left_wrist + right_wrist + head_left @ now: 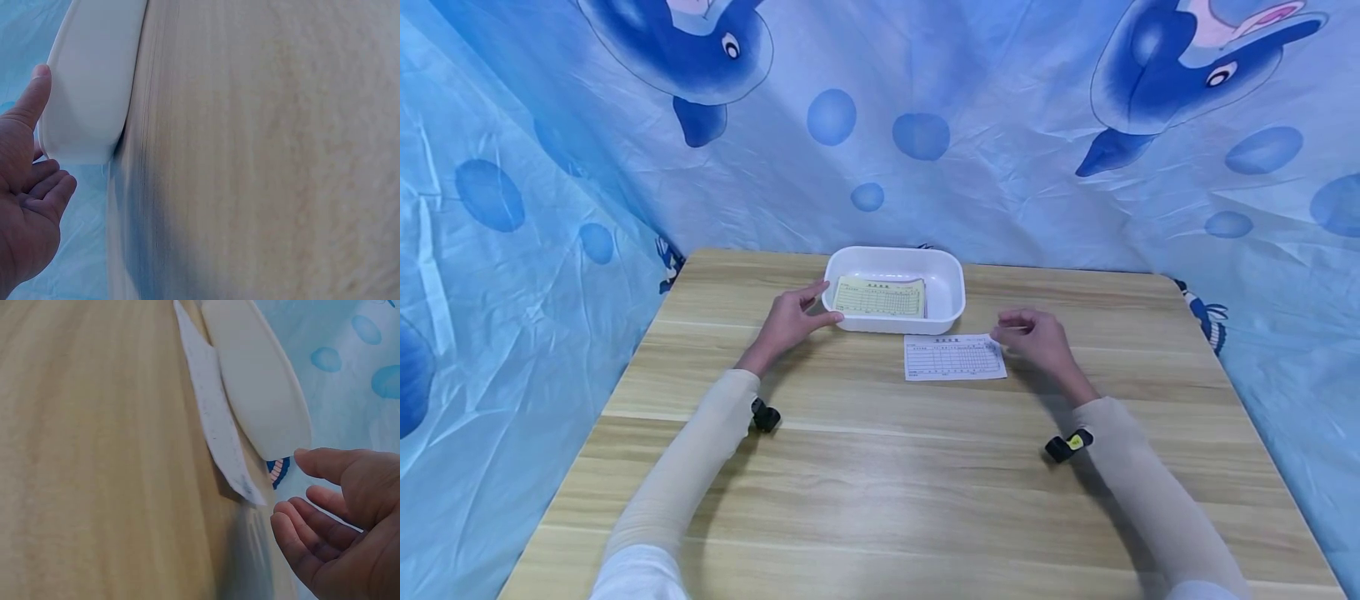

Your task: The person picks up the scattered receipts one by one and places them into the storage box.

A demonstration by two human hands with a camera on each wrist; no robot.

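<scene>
A white plastic tub (940, 287) stands at the table's back edge, holding a stack of pale yellow printed slips (880, 297) at its left. My left hand (788, 323) holds the tub's front left corner, thumb against the front rim and index finger at the left side. Its other fingers are loosely bent in the left wrist view. In front of the tub lies a white printed slip (953, 358); its right end lifts slightly off the wood in the right wrist view. Beside that end hovers my right hand (1036, 340), fingers relaxed and holding nothing, a gap from the paper.
The wood-grain table (865, 500) extends toward me. A blue curtain (880, 200) with dolphins and bubbles hangs right behind the tub and along both sides. Black cameras sit on both wrists.
</scene>
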